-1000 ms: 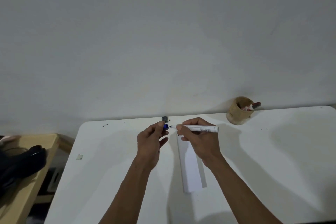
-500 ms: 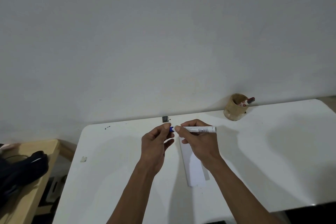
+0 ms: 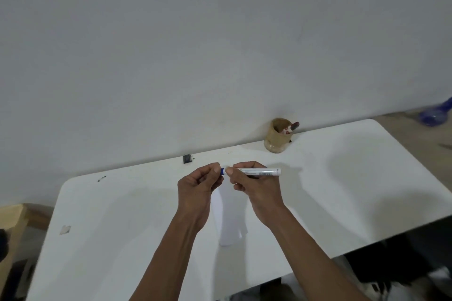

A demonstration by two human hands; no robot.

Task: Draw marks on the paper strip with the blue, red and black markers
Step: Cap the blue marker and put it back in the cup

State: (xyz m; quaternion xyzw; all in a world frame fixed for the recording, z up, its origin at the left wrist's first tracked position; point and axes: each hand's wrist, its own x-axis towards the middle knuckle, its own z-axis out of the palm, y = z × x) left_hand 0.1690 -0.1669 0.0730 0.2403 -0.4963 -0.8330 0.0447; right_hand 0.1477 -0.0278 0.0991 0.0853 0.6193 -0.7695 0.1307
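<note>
My right hand (image 3: 254,186) holds the white barrel of the blue marker (image 3: 261,172) level above the table, its tip end pointing left. My left hand (image 3: 198,190) pinches the marker's blue cap (image 3: 223,171), which sits pressed against the barrel's end. The white paper strip (image 3: 230,217) lies lengthwise on the white table (image 3: 117,227) beneath and between both hands; its far end is hidden by them. A tan holder (image 3: 277,139) at the table's back edge holds markers, one with a dark red cap (image 3: 294,126) sticking out.
A small dark square object (image 3: 187,158) lies near the back edge by the wall. A scrap of tape (image 3: 65,229) sits at the table's left. A wooden piece of furniture (image 3: 12,217) stands left of the table. A blue object (image 3: 435,115) lies on the floor at far right.
The cap, held apart from the tip one second ago, has been brought onto the marker's end. The camera view has tilted, showing more of the table's right side.
</note>
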